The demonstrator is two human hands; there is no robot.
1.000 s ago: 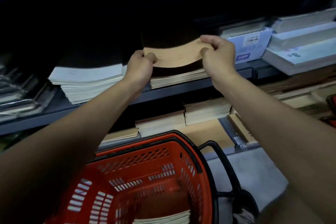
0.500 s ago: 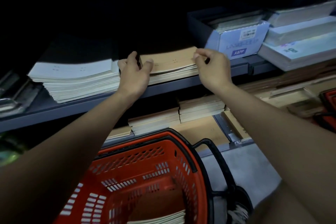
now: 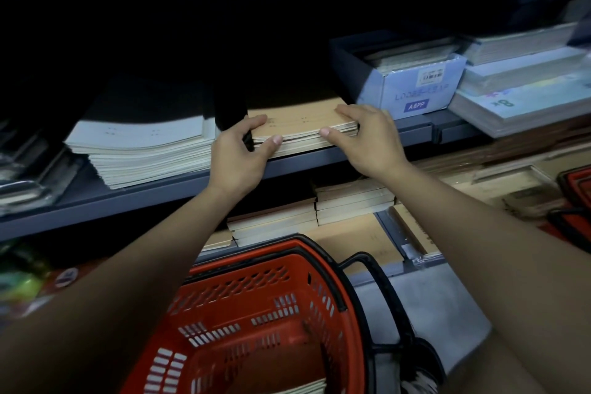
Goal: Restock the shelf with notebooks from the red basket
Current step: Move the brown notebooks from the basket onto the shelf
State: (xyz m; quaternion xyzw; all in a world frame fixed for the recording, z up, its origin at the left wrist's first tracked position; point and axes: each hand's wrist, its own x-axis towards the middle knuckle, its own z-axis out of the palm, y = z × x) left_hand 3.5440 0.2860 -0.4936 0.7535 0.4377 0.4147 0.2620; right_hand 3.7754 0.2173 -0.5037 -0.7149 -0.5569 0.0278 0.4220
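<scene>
Stack of tan paper-covered notebooks (image 3: 300, 128) sits on the grey metal shelf (image 3: 166, 192), squeezed between a taller pile of white notebooks (image 3: 144, 150) and a pale blue cardboard box (image 3: 419, 89), red plastic basket (image 3: 256, 313) below. Left hand (image 3: 238, 150) and right hand (image 3: 367, 137) have fingers curled around the stack's 2 front corners. Half a second ago they lay flatter on top.

Stationery shop: stocked shelves (image 3: 192, 182), basket (image 3: 262, 313)

Shelf (image 3: 179, 189) back lost in darkness; basket (image 3: 256, 313) cropped below.
</scene>
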